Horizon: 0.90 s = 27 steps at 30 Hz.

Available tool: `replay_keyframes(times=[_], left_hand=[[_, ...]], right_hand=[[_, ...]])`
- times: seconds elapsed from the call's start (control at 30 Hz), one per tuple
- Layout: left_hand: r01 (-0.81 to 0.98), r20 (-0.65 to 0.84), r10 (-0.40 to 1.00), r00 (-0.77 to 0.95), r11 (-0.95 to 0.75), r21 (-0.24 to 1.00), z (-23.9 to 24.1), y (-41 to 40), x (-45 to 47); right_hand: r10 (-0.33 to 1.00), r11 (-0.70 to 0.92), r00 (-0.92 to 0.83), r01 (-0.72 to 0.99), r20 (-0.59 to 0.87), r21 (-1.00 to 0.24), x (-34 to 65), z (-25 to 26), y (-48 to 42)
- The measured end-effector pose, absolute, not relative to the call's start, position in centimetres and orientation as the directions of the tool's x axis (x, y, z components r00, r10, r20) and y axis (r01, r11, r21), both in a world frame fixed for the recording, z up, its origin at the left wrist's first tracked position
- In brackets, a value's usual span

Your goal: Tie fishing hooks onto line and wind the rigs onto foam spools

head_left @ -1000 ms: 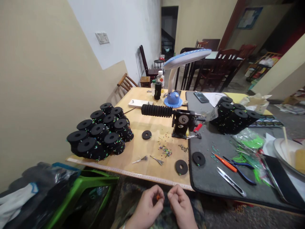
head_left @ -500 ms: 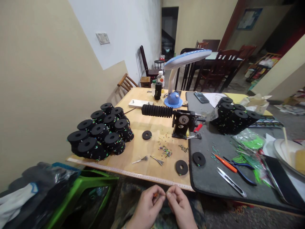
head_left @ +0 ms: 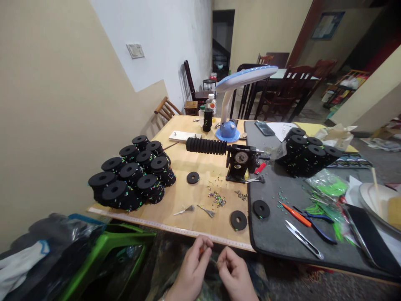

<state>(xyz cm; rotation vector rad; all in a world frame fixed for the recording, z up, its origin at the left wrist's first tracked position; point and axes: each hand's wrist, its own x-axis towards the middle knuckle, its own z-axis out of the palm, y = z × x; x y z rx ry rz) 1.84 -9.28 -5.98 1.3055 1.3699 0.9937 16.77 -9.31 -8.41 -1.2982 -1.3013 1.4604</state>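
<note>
My left hand [head_left: 194, 264] is in front of the table edge, its fingers closed around a small orange thing [head_left: 201, 251] that is mostly hidden. Just to its right, my right hand [head_left: 234, 269] is pinched, thumb against forefinger; whatever it holds is too fine to make out. A small gap separates the two hands. Nearest to them on the table lie a black foam ring [head_left: 238, 220] and a second black ring [head_left: 261, 209] on the grey mat. Beyond are a pile of tiny coloured beads [head_left: 217, 199] and two small bundles with grey, brush-like ends [head_left: 206, 211].
Stacks of black foam spools [head_left: 125, 171] fill the table's left side, with more spools [head_left: 308, 152] at the right. A black winding device [head_left: 240, 161] and a blue lamp [head_left: 228, 130] stand mid-table. Tweezers [head_left: 303, 239], pliers [head_left: 319, 228] and an orange-handled tool [head_left: 296, 214] lie on the mat.
My hands have drawn apart; their fingertips were almost touching before. The left has shifted slightly up and left, the right slightly down. Things on the table look the same.
</note>
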Motion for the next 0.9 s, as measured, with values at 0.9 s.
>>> replay_keyframes(times=[0.9], left_hand=[[0.263, -0.258, 0.964, 0.058, 0.235, 0.936, -4.9, -7.9, 0.8]], right_hand=[[0.937, -0.302, -0.190, -0.021, -0.293, -0.953, 17.1, -10.5, -9.8]])
